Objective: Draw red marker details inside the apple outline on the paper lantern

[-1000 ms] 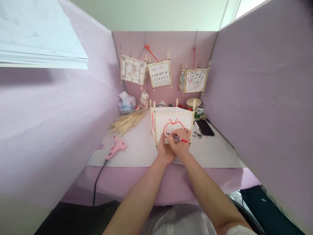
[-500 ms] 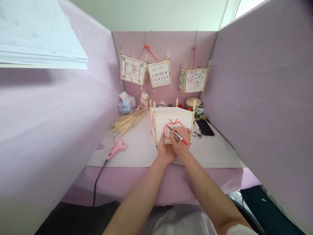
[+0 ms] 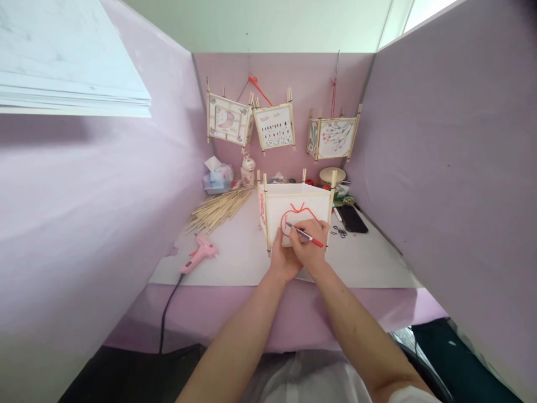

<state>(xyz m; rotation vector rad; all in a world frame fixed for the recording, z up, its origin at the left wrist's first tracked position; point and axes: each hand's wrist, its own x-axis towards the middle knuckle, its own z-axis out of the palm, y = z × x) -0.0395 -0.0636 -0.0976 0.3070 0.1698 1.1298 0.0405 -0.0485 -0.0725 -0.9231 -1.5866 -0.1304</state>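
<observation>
the right hand is pinching a red marker in a closed grip, and its tip is now sitting lower on the lantern panel than half a second ago, back toward the left side of the red outline. judging by that, the drawing is going on with short strokes. the left hand is still steadying the lantern's near lower corner on the counter; its grip is mostly hidden behind the right hand, so i cannot tell how its fingers are lying. the hands are covering the lower part of the outline.
</observation>
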